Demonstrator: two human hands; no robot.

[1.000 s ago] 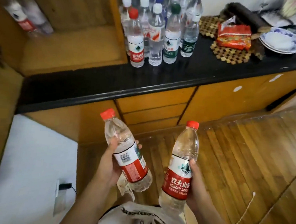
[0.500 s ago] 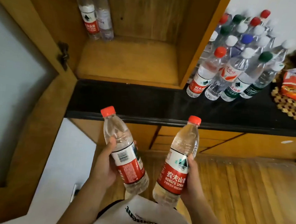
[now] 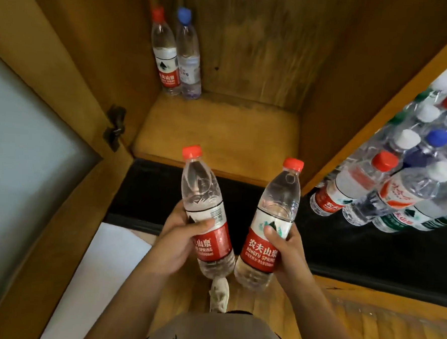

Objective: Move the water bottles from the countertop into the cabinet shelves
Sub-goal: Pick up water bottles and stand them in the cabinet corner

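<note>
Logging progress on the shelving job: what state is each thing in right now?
Left hand: grips a red-capped bottle, capped, upright.
Right hand: grips another red-capped bottle, capped.
Cabinet shelf: open, two capped bottles standing at back left.
Countertop bottles: capped, not yet moved.

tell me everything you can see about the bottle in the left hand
The bottle is clear plastic with a red screw cap, still on, and a label that is white above and red below with white print. It looks nearly full of water. It is held almost upright, cap tilted slightly away, above the black countertop edge in front of the open cabinet. The left hand grips it round the label, thumb across the front. Its base sits close beside the other held bottle; contact is unclear.
</note>
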